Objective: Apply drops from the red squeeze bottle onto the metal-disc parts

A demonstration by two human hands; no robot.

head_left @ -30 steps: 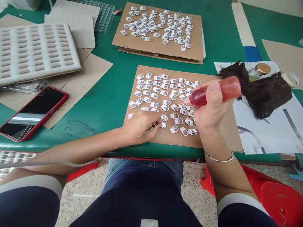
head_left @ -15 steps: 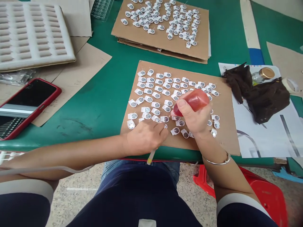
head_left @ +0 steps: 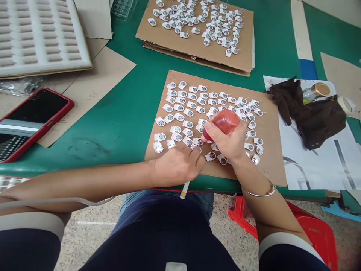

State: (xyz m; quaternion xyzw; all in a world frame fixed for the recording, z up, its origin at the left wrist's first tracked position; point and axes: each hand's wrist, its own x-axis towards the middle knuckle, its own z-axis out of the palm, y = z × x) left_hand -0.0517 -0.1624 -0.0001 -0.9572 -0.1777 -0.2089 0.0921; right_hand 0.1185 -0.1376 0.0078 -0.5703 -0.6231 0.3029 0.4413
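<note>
My right hand [head_left: 231, 145] is wrapped round a red squeeze bottle [head_left: 226, 121], tilted with its narrow end pointing down and left. My left hand [head_left: 179, 163] is closed beside it, palm down. From under that hand sticks a thin white stick with a yellowish end [head_left: 185, 190]; its other end is hidden by the fingers. Both hands are over a brown cardboard sheet [head_left: 267, 150] bearing rows of small white-tabbed round parts with silvery faces [head_left: 179, 117]. The bottle's tip is close to the left fingertips, above one such part [head_left: 197, 141]; whether it touches cannot be seen.
Behind stands a cardboard stack [head_left: 169, 39] with many similar parts. A red-cased phone [head_left: 36, 120] and white foam tray [head_left: 42, 37] lie left. At right, dark cloth [head_left: 318, 120] and a gold-capped jar [head_left: 320, 90] rest on white paper. A red stool [head_left: 318, 233] is below.
The red bottle has shifted slightly left and down, closer to my left hand. My left hand is a little further right with the stick. The whole view has shifted slightly.
</note>
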